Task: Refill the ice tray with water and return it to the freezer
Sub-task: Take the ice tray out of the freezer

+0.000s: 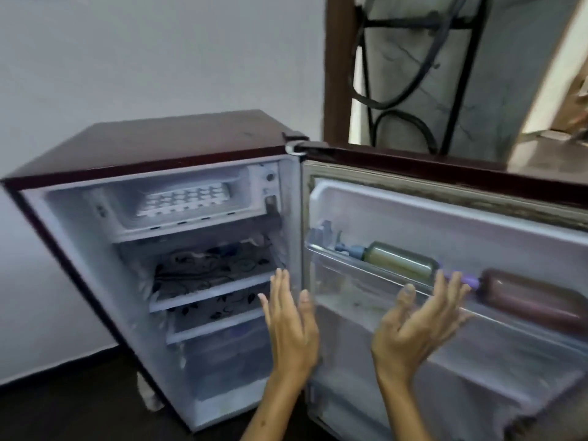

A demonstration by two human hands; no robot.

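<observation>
Small fridge (79,192) stands with door (445,218) wide open. Ice tray (184,198) lies flat in freezer compartment (127,227) at top, white, alone there. My left hand (291,326) and right hand (416,326) raised in front of fridge, both with fingers straight, holding nothing, touching nothing. Two bottles (401,261) lie on door shelf (366,265) behind right hand.

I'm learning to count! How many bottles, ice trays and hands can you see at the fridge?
Bottles: 2, a green bottle and a brown bottle
Ice tray: 1
Hands: 2, left hand and right hand
Total: 5
</observation>
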